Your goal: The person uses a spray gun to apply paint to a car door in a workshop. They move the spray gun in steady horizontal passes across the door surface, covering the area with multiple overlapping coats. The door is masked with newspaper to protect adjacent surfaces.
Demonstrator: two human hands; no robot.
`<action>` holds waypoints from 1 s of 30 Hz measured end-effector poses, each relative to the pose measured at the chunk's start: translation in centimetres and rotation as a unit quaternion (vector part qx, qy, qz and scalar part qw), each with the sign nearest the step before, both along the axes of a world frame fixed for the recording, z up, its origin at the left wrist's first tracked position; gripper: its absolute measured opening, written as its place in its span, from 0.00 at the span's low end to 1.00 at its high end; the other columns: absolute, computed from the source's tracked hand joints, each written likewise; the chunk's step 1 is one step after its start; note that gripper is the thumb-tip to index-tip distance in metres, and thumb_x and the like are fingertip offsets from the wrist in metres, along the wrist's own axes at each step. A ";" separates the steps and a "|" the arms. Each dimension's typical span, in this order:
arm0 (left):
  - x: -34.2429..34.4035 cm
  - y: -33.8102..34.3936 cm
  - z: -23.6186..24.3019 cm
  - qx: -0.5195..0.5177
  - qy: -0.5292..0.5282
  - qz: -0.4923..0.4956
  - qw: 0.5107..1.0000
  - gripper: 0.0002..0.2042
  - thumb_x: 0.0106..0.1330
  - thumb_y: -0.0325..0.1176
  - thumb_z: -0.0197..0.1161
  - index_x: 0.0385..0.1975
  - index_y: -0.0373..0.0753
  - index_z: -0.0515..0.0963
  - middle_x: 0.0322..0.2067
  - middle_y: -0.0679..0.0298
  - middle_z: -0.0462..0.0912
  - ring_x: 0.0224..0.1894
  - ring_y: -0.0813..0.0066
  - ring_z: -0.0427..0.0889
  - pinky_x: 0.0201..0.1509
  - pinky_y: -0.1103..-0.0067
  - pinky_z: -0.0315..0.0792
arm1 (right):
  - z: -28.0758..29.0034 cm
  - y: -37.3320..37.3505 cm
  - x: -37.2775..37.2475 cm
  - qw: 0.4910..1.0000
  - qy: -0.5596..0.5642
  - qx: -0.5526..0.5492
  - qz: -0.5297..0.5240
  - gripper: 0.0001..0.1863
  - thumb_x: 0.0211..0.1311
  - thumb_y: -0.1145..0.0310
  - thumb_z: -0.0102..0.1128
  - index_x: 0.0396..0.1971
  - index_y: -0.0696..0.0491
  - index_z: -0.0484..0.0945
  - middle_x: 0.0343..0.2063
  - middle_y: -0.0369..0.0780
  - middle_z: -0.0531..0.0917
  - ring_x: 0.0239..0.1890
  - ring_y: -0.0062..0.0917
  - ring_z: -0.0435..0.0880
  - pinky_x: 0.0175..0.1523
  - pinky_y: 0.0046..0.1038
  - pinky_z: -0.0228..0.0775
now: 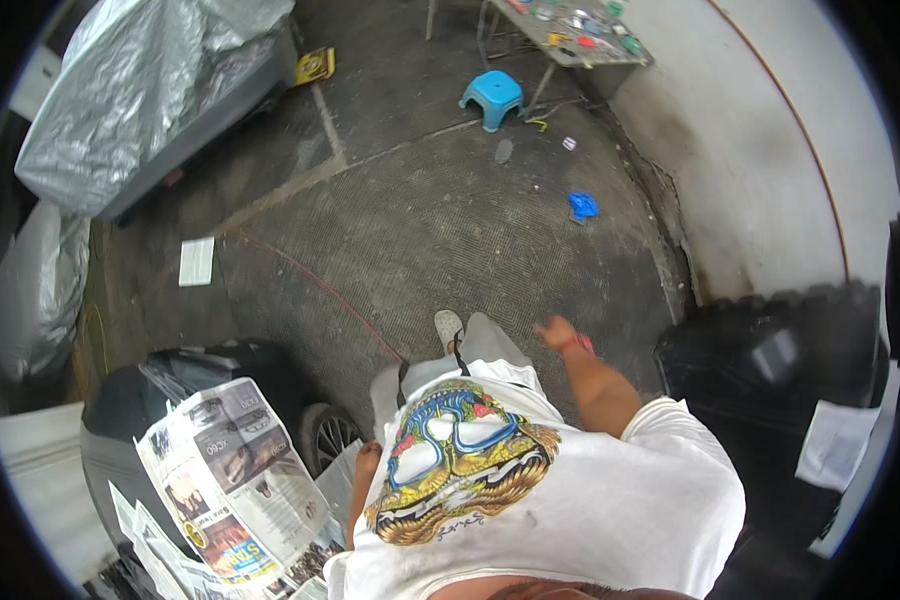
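Observation:
My right hand (557, 332) swings out in front of my body over the dark floor, with a red band at the wrist. A small pinkish-red patch shows beside that wrist; what it is I cannot make out. The fingers are blurred, and nothing clear shows in them. My left hand (368, 458) hangs low at my side, next to the sheets of newspaper (240, 480) spread by the dark car. Its fingers are too small and hidden to read. Below me one grey clog (449, 328) shows under my grey trousers.
A car under a silver cover (160, 90) stands at the far left. Ahead are a blue stool (496, 97) and a cluttered table (580, 40). A blue plastic scrap (583, 206) and a white sheet (197, 262) lie on the floor. Black-covered bulk (770, 350) is at right.

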State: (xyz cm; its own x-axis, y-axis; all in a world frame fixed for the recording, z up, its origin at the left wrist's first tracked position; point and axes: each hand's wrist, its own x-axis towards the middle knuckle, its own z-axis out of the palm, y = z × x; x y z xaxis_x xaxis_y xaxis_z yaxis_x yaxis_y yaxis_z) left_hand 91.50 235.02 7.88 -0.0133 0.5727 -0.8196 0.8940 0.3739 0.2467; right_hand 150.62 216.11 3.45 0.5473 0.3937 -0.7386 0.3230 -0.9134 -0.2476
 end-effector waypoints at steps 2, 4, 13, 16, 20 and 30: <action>2.6 1.5 0.4 -0.028 -0.027 0.071 0.997 0.19 0.76 0.45 0.62 0.52 0.34 0.83 0.43 0.55 0.89 0.49 0.65 0.85 0.56 0.70 0.76 | 4.7 10.4 6.3 0.995 -0.076 0.066 -0.020 0.36 0.65 0.47 0.67 0.63 0.61 0.78 0.60 0.57 0.81 0.66 0.49 0.78 0.70 0.43 0.68; 4.3 3.5 -0.8 0.002 -0.056 0.110 0.992 0.21 0.76 0.46 0.61 0.54 0.32 0.82 0.47 0.51 0.88 0.52 0.61 0.85 0.57 0.69 0.76 | 9.6 22.5 12.1 0.988 -0.108 0.112 0.004 0.34 0.67 0.50 0.66 0.64 0.59 0.77 0.59 0.54 0.83 0.63 0.45 0.81 0.67 0.41 0.71; 6.0 16.5 -6.6 -0.053 -0.059 0.263 0.962 0.26 0.72 0.55 0.61 0.60 0.43 0.82 0.62 0.51 0.82 0.68 0.53 0.77 0.71 0.63 0.69 | 11.0 58.8 13.4 0.926 -0.115 0.335 0.130 0.32 0.69 0.52 0.67 0.62 0.62 0.77 0.55 0.54 0.85 0.59 0.41 0.84 0.63 0.36 0.75; 5.1 23.9 -5.6 -0.104 -0.012 0.268 0.958 0.29 0.74 0.58 0.58 0.64 0.42 0.79 0.67 0.52 0.76 0.71 0.53 0.73 0.75 0.63 0.64 | 9.4 62.5 6.4 0.968 -0.025 0.126 0.217 0.34 0.69 0.53 0.66 0.64 0.64 0.75 0.57 0.56 0.83 0.61 0.44 0.83 0.64 0.39 0.74; 1.2 37.3 -7.4 -0.031 -0.092 0.253 0.963 0.29 0.77 0.56 0.53 0.66 0.39 0.76 0.69 0.52 0.75 0.71 0.56 0.73 0.75 0.65 0.64 | 4.1 64.0 1.3 0.939 0.017 0.035 0.342 0.31 0.65 0.52 0.68 0.60 0.60 0.79 0.55 0.56 0.85 0.63 0.45 0.82 0.65 0.40 0.74; -7.1 73.1 -1.3 0.154 -0.194 0.408 0.879 0.24 0.78 0.49 0.58 0.65 0.38 0.76 0.62 0.52 0.81 0.66 0.60 0.79 0.70 0.69 0.69 | -1.2 87.4 -1.7 0.903 0.012 -0.131 0.410 0.36 0.62 0.43 0.67 0.61 0.55 0.80 0.61 0.53 0.81 0.63 0.48 0.81 0.67 0.41 0.73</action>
State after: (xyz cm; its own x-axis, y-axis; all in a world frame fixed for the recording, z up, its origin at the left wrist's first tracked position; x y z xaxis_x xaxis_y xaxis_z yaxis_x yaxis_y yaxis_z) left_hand 84.37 308.08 6.60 -0.2765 0.6979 -0.6607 0.1856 0.7134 0.6758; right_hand 148.90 303.56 2.25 0.1334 0.4697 -0.8727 0.9143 -0.3982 -0.0746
